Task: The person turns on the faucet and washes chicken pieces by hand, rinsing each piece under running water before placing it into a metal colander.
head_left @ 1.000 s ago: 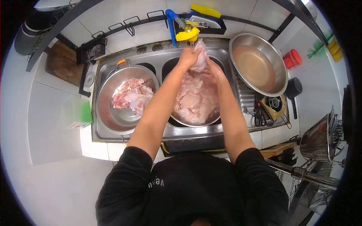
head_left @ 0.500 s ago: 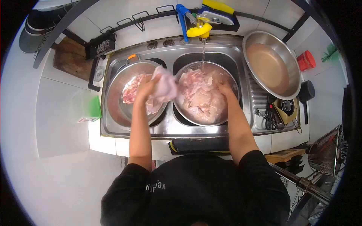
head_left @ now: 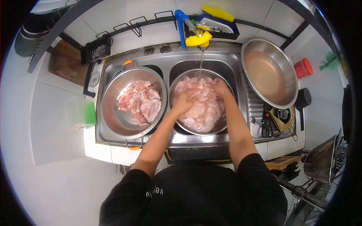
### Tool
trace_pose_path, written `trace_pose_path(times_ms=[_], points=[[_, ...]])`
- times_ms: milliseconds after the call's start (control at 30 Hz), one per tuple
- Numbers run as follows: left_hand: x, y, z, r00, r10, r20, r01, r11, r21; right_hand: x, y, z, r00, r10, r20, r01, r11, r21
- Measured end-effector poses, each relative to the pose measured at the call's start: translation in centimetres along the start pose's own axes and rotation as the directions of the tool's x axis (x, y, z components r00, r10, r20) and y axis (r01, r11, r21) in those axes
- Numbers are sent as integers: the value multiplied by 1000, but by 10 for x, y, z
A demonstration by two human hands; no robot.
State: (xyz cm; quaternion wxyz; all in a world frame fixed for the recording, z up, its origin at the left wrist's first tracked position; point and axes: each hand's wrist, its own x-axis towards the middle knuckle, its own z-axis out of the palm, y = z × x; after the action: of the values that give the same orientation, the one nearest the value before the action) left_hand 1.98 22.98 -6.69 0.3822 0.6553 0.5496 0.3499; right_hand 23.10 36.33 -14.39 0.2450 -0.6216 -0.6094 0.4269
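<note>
A steel bowl (head_left: pixel 172 86) in the right sink basin is heaped with wet raw chicken pieces (head_left: pixel 201 116), and tap water runs into its far side. My left hand (head_left: pixel 183 103) rests on the left part of this heap, its visible fingers stretched over the meat. At the bowl's right side, my right hand (head_left: pixel 221 88) reaches in among the pieces; its fingers are mostly hidden. A wide steel pan (head_left: pixel 113 120) with orange-tipped handles stands over the left basin. Several more raw chicken pieces (head_left: pixel 141 101) lie inside it.
The tap (head_left: pixel 199 32) hangs above the right basin. On the drainboard, a large steel basin (head_left: pixel 290 75) holds cloudy water. Scissors (head_left: pixel 267 126) and a small gold scale-like item (head_left: pixel 285 117) lie nearby. A green-lidded container (head_left: pixel 88 114) stands left, a red cup (head_left: pixel 303 68) far right.
My left hand has moved right, from above the pan into the bowl. The chicken piece it held is gone from it, and more meat lies in the pan. My right hand stays in the bowl.
</note>
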Motion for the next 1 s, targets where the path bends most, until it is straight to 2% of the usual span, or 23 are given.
trace_pose_path(times_ms=[33, 67, 100, 167, 200, 267, 300, 333, 367, 433, 467, 533, 600, 667, 700, 733, 767, 800, 833, 867, 933, 967, 1000], points=[[10, 1, 8, 992, -79, 101, 104, 956, -274, 6, -13, -11, 999, -39, 36, 41, 998, -57], [22, 2, 13, 991, -79, 104, 105, 954, -281, 9, -26, -21, 994, -76, 77, 85, 990, -113], [36, 1, 15, 973, -169, 158, 219, 891, -398, 8, -41, -31, 994, -72, 78, 81, 990, -118], [50, 20, 15, 901, -341, 268, 432, 647, -628, -1, -75, -48, 956, -278, 92, 284, 958, -49], [58, 27, 17, 901, -340, 269, 431, 646, -629, -13, -95, -53, 956, -278, 92, 284, 958, -50], [76, 36, 18, 791, -516, 328, 520, 285, -805, -42, -131, -54, 943, -320, 85, 330, 931, -153], [81, 33, 15, 799, -453, 395, 507, 154, -848, -54, -139, -44, 932, -360, 37, 359, 908, -217], [83, 33, 12, 801, -448, 397, 507, 155, -848, -64, -145, -31, 938, -345, 33, 337, 886, -320], [85, 33, 10, 812, -381, 442, 499, 59, -865, -74, -148, -18, 944, -329, 26, 309, 853, -420], [85, 32, -2, 808, -221, 545, 530, -128, -838, -91, -121, 22, 784, -620, -26, 529, 689, -496], [84, 31, -1, 807, -215, 549, 535, -127, -836, -108, -123, 19, 785, -619, -31, 524, 689, -500], [81, 19, 1, 928, -148, 341, 350, 32, -936, -137, -138, 7, 902, -427, 63, 432, 890, -145], [84, 6, 1, 942, -189, 278, 301, 106, -948, -125, -131, 4, 906, -419, 50, 420, 882, -212], [88, 7, 8, 965, -159, 208, 238, 204, -950, -96, -111, 19, 834, -474, -281, 458, 880, -127], [89, 17, 8, 968, -167, 188, 215, 158, -964, -63, -89, 32, 853, -447, -270, 430, 895, -122], [93, 23, 6, 970, -159, 184, 209, 160, -965, -65, -107, 21, 849, -454, -273, 436, 891, -125], [97, 27, 2, 987, -104, 119, 136, 170, -976, -67, -124, 9, 938, -276, -212, 321, 921, 222], [100, 31, -1, 997, -51, 54, 62, 175, -983, -69, -137, 2, 990, -117, -81, 142, 835, 532], [104, 34, -4, 982, -189, -1, 48, 257, -965, -63, -137, 4, 974, -216, -68, 209, 739, 640], [106, 36, -10, 982, -190, -7, 43, 259, -965, -58, -140, 0, 973, -221, -65, 210, 738, 641], [110, 34, -24, 954, -245, -174, 73, 750, -657, -43, -144, -8, 970, -243, 26, 180, 784, 594], [112, 34, -28, 945, -250, -213, 119, 865, -488, -29, -144, -1, 978, -186, -90, 201, 750, 630], [113, 36, -28, 944, -247, -220, 114, 868, -484, -21, -149, -3, 977, -193, -89, 205, 747, 632]])
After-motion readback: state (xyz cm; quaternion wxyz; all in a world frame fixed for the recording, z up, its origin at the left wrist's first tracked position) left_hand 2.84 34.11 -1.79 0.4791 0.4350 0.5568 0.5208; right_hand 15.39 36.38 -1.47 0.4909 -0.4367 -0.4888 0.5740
